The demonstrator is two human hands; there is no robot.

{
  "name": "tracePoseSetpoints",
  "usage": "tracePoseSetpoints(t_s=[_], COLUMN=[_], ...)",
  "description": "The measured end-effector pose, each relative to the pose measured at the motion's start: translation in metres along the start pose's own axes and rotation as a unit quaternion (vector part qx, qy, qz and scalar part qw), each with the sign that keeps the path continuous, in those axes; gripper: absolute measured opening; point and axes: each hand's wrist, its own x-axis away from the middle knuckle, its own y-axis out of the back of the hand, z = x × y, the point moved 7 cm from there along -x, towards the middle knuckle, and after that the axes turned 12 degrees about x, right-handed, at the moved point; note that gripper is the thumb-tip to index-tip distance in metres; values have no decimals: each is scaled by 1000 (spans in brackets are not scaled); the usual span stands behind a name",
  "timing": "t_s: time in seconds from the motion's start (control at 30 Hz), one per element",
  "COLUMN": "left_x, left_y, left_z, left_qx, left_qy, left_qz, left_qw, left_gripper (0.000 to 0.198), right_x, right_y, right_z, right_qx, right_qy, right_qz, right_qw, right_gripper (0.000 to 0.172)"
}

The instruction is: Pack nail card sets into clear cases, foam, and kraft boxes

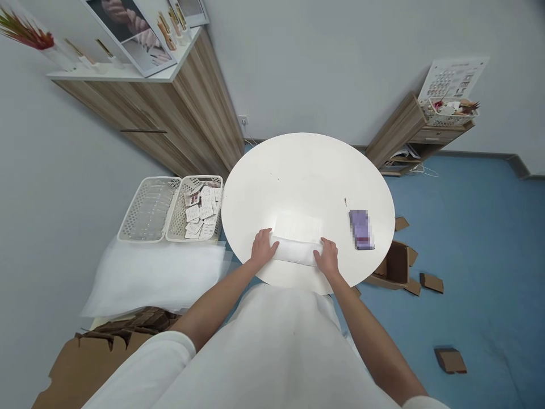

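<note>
Both ends of a thin white packing foam sheet (297, 251), folded or rolled into a flat strip, are gripped near the front of the round white table (306, 162). My left hand (263, 249) holds its left end, thumb on the near side and fingers beyond it. At the right end, my right hand (327, 257) has a similar closed grip. A flat, translucent part of the sheet extends away from the strip on the tabletop. Whether anything lies inside the fold is hidden.
A purple, pixelated item (361, 229) lies at the table's right. To the left stand a white basket (169, 232) of cards, another basket (121, 230) of clear items and stacked foam sheets (157, 272). An open cardboard box (399, 264) is on the floor at right.
</note>
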Motion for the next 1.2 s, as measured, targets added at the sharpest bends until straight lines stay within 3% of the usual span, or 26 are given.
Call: tracePoseSetpoints(t_s=[0.03, 0.1, 0.2, 0.33, 0.47, 0.57, 0.8, 1.0, 1.2], left_x=[5, 18, 39, 47, 47, 47, 49, 50, 48], left_y=[-2, -17, -42, -56, -58, -58, -63, -69, -57], left_z=[-13, -38, -57, -56, -55, -56, -57, -60, -57], left_qx=[-26, -67, -120, -172, -187, -185, -159, -136, -101], left_qy=[-60, -173, -258, -253, -257, -255, -238, -239, -236], left_qz=[5, 67, 171, 201, 211, 215, 213, 224, 185], left_qw=[998, 980, 943, 930, 924, 924, 934, 935, 949], left_gripper=[44, 42, 44, 54, 61, 64, 64, 63, 71], right_x=[6, 17, 25, 18, 11, 14, 24, 22, 23], right_y=[-1, -9, -18, -20, -16, -12, -11, -12, -25], right_z=[-6, -17, -24, -17, -6, -4, -15, 9, 37], right_qx=[-18, -76, -157, -225, -273, -272, -242, -246, -234], right_qy=[-22, -69, -124, -154, -132, -105, -114, -81, -28], right_qz=[-1, 20, 46, 57, 85, 89, 56, 67, 128], right_qw=[1000, 995, 979, 961, 949, 952, 962, 964, 963], right_gripper=[58, 66, 72, 70, 43, 31, 15, 12, 17])
